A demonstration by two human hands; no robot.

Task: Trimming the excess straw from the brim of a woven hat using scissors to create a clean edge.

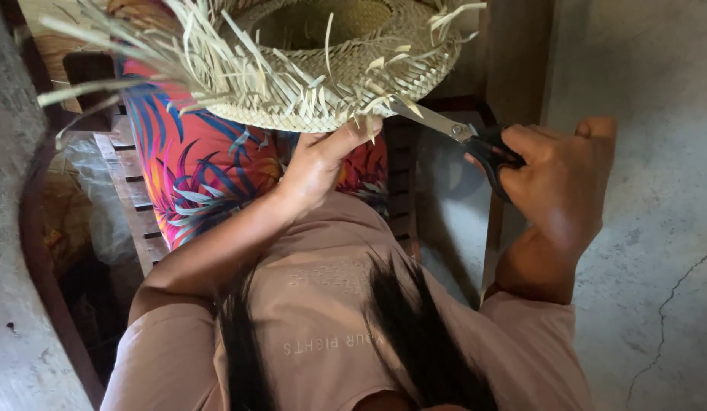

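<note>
Head view. A pale woven straw hat [323,61], brim unfinished and bristling with loose flat strands, fills the frame from eleven to one o'clock; its top edge and part of the crown opening are cut off by the picture's border. The left hand [315,167] sits just below the brim at about twelve o'clock from the chest, thumb pressed up against the woven edge and the fingers hidden behind it, so it grasps the hat from beneath. The right hand [559,179], at two o'clock, is clenched through the black handles of a pair of steel-bladed scissors [464,137]; the blades point toward ten o'clock and their tips meet the brim among the stray strands. Whether the blades are parted is hard to make out, since straw covers the tips.

Open room lies to the right: bare grey concrete floor [643,251] with a thin crack running at four o'clock. To the left the space is tight, with a brown slatted wooden bench [129,198] at nine o'clock. On it, under the hat, rests a cushion of bright pink and blue leaf-print fabric [201,167], partly hidden by the brim and the left forearm. Beneath the bench, dim crumpled clear plastic [102,213] cannot be told further.
</note>
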